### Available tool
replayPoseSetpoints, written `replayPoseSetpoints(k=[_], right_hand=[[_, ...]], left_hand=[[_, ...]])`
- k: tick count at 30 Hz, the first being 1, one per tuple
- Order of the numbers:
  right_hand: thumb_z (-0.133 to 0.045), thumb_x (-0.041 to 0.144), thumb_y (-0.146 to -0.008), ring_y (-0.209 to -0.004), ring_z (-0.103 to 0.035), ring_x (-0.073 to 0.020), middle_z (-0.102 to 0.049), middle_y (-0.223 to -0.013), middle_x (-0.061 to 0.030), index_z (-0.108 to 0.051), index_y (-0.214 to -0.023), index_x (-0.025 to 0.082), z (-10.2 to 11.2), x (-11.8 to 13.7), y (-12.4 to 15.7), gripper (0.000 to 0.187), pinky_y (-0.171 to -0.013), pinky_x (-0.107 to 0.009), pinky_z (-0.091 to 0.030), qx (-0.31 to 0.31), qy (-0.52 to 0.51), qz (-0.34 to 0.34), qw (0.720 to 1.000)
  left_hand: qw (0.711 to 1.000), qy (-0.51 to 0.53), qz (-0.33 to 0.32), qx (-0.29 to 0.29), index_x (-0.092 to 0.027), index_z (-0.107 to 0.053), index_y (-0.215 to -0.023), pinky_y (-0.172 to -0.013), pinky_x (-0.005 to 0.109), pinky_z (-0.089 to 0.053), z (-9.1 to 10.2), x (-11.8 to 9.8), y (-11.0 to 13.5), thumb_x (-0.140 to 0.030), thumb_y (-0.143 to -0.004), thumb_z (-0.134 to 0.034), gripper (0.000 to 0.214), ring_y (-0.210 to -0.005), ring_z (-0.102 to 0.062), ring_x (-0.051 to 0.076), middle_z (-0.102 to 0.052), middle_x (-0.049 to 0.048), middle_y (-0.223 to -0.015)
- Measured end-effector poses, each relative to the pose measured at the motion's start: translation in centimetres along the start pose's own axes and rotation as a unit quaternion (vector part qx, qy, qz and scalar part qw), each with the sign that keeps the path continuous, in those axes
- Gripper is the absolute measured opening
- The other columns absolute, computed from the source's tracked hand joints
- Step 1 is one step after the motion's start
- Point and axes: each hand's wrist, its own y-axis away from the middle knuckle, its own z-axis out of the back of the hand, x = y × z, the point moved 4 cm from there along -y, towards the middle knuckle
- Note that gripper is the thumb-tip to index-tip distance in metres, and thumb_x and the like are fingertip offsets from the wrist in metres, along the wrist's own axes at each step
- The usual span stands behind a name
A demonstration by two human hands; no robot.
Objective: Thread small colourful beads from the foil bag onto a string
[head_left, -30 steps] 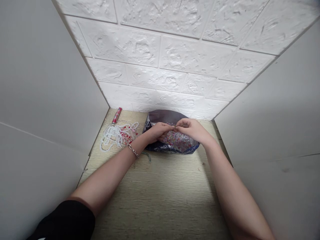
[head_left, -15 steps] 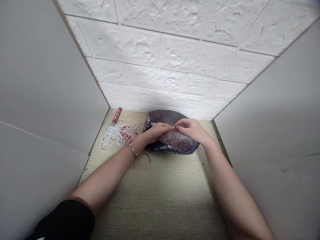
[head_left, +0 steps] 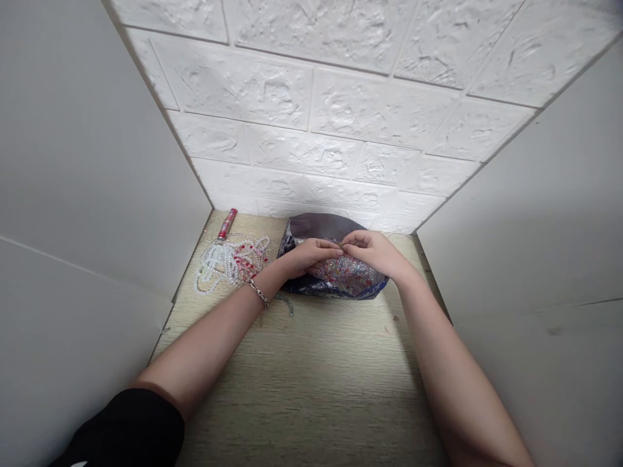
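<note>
A dark blue bag lies open at the back of the table, filled with small clear and red beads. Both hands hover over it, fingertips meeting above the beads. My left hand, with a chain bracelet at the wrist, is pinched closed. My right hand is pinched too, its fingertips touching those of the left. Whatever they pinch is too small to make out.
A heap of white and red bead strings lies left of the bag. A small red tube rests behind it near the white brick wall. White panels close in both sides of the pale wooden table.
</note>
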Motion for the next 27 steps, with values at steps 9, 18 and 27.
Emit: replayPoseSetpoints(k=[9, 18, 27], right_hand=[[-0.046, 0.028, -0.069, -0.063, -0.049, -0.0102, -0.058, -0.072, -0.0007, -0.056, -0.08, 0.017, -0.03, -0.45, -0.16, 0.018, -0.057, -0.024, -0.038, 0.004, 0.012, 0.005, 1.0], [-0.045, 0.026, -0.068, -0.063, -0.05, -0.0102, -0.058, -0.072, -0.0006, -0.057, -0.079, 0.017, -0.08, -0.19, -0.07, 0.018, -0.057, -0.023, -0.038, 0.004, 0.017, 0.005, 1.0], [-0.046, 0.026, -0.068, -0.063, -0.05, -0.0102, -0.059, -0.073, -0.0007, -0.057, -0.08, 0.017, -0.12, -0.01, -0.03, 0.019, -0.057, -0.024, -0.039, 0.002, 0.021, 0.007, 1.0]], left_hand=[[0.999, 0.042, 0.003, -0.014, -0.018, -0.044, -0.067, -0.031, 0.014, -0.006, -0.13, -0.32, 0.03, -0.03, -0.068, -0.054, 0.016, -0.033, -0.012, 0.0, -0.018, -0.0098, -0.045], [0.999, 0.048, -0.005, -0.002, -0.017, -0.044, -0.068, -0.032, 0.015, -0.005, -0.02, -0.09, -0.07, -0.032, -0.067, -0.057, 0.019, -0.033, -0.012, 0.0, -0.018, -0.0099, -0.044], [0.999, 0.038, -0.006, -0.021, -0.015, -0.051, -0.069, -0.033, 0.016, -0.006, 0.28, 0.09, -0.22, -0.035, -0.062, -0.06, 0.023, -0.033, -0.012, 0.0, -0.017, -0.0106, -0.041]])
